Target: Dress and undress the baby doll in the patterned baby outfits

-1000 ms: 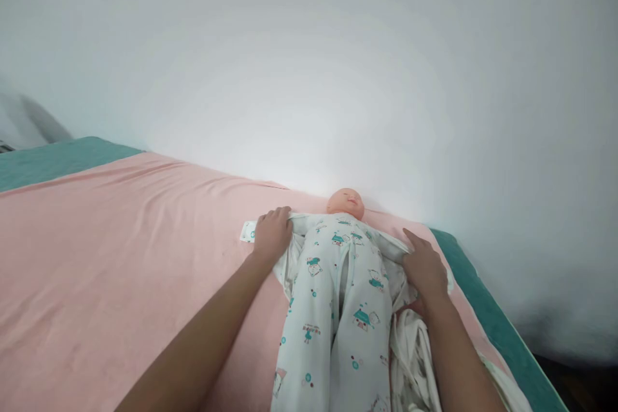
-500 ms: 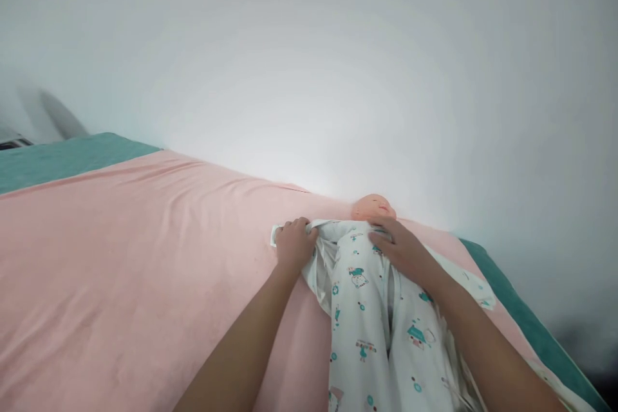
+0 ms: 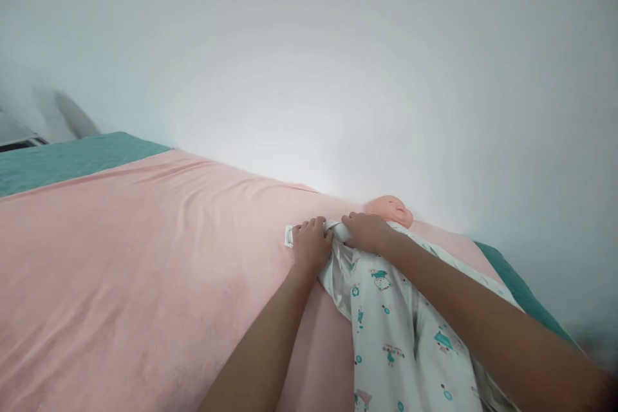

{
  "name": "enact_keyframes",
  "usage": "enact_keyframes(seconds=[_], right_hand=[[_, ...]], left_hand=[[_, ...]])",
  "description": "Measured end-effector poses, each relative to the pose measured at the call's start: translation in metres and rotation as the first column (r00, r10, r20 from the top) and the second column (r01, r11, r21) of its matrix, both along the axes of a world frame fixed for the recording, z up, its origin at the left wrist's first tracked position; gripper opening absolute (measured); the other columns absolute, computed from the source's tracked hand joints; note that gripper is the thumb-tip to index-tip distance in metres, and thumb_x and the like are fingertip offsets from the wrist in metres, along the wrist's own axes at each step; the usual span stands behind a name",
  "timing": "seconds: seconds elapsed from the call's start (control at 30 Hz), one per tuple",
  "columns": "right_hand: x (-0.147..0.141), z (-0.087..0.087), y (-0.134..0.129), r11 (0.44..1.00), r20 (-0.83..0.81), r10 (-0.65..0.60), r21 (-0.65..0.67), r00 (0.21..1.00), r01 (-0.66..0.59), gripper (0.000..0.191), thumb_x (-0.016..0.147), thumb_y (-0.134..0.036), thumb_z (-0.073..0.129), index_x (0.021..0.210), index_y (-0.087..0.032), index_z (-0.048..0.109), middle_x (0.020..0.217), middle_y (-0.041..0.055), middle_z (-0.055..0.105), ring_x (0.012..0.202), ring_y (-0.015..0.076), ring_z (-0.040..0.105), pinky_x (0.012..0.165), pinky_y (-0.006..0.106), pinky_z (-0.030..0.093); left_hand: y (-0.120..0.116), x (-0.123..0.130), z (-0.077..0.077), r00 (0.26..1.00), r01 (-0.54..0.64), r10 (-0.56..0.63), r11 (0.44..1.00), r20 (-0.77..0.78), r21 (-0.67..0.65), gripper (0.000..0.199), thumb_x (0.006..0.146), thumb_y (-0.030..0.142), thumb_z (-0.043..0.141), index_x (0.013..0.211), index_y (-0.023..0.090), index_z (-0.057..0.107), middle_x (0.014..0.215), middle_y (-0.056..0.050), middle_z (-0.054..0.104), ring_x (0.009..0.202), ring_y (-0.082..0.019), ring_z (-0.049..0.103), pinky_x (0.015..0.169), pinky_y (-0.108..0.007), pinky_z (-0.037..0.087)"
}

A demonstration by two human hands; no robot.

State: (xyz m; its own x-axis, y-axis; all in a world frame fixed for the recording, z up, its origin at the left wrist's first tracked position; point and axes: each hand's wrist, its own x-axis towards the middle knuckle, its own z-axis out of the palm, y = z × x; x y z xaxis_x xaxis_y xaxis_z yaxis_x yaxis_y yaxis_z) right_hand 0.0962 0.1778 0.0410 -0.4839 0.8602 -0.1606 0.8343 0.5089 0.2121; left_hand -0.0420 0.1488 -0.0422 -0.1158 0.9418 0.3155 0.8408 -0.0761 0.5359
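Observation:
A white baby garment printed with teal and brown cartoon figures covers a doll, whose head shows past its top edge. One sleeve stretches out to the left, and its cuff sticks out beyond my left hand. My left hand is closed around the sleeve just behind that cuff. Nearer the doll's head, my right hand has its fingers curled on the same sleeve. Whether the doll's arm is inside the sleeve is hidden by cloth and fingers.
Under the doll lies a pink sheet, with teal bedding showing at the left and more teal edge at the right. A plain white wall rises directly behind the bed.
My right hand has moved left from the garment's upper chest onto the sleeve, closer to my left hand. My left hand keeps its grip near the cuff. The view has shifted slightly left.

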Motion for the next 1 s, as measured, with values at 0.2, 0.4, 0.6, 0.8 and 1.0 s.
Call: enact_keyframes(seconds=[0.2,0.4,0.6,0.8,1.0], right_hand=[[0.022,0.027,-0.003,1.000,-0.039,0.018,0.003,0.999,-0.018,0.030,0.083,-0.032,0.054,0.113,-0.026,0.060,0.105,0.0083,0.063,0.084,0.0228,0.062,0.062,0.030,0.038],[0.037,0.046,-0.004,0.998,-0.157,-0.054,0.010,0.986,0.057,0.024,0.080,-0.030,0.056,0.102,-0.029,0.066,0.096,0.0039,0.065,0.073,0.0190,0.060,0.061,0.030,0.036],[0.046,0.054,-0.001,0.995,-0.263,-0.093,-0.068,0.960,0.078,0.026,0.075,-0.031,0.060,0.100,-0.028,0.068,0.093,0.0027,0.066,0.079,0.0203,0.061,0.065,0.030,0.039],[0.048,0.056,0.002,0.994,-0.261,-0.104,-0.063,0.960,0.091,0.028,0.077,-0.036,0.060,0.103,-0.027,0.068,0.091,0.0037,0.069,0.081,0.0215,0.062,0.067,0.029,0.040],[0.035,0.030,0.003,0.993,-0.230,-0.118,-0.001,0.966,0.121,0.030,0.080,-0.037,0.056,0.107,-0.026,0.066,0.102,0.0060,0.066,0.081,0.0202,0.062,0.068,0.030,0.040]], left_hand=[[0.000,-0.006,-0.008,0.994,0.078,-0.085,0.991,0.065,0.112,0.039,0.093,0.015,0.038,0.123,0.028,0.059,0.119,-0.003,0.064,0.103,-0.019,0.059,0.087,-0.031,0.043],[0.003,-0.011,-0.018,0.991,0.128,-0.131,0.985,0.020,0.118,0.044,0.089,0.008,0.041,0.121,0.029,0.063,0.110,-0.004,0.064,0.103,-0.021,0.054,0.086,-0.032,0.043],[0.004,-0.009,-0.022,0.980,0.168,-0.154,0.980,-0.125,0.106,0.044,0.091,0.011,0.041,0.128,0.029,0.054,0.111,-0.005,0.061,0.101,-0.021,0.053,0.085,-0.033,0.043],[0.005,-0.005,-0.020,0.984,0.125,-0.114,0.989,-0.136,0.079,0.051,0.086,0.009,0.045,0.136,0.023,0.043,0.112,-0.007,0.060,0.101,-0.022,0.054,0.085,-0.034,0.044],[0.004,-0.003,-0.015,0.990,-0.001,0.019,0.992,-0.137,0.127,0.042,0.087,0.011,0.043,0.128,0.021,0.049,0.118,-0.010,0.058,0.109,-0.025,0.052,0.089,-0.038,0.044]])
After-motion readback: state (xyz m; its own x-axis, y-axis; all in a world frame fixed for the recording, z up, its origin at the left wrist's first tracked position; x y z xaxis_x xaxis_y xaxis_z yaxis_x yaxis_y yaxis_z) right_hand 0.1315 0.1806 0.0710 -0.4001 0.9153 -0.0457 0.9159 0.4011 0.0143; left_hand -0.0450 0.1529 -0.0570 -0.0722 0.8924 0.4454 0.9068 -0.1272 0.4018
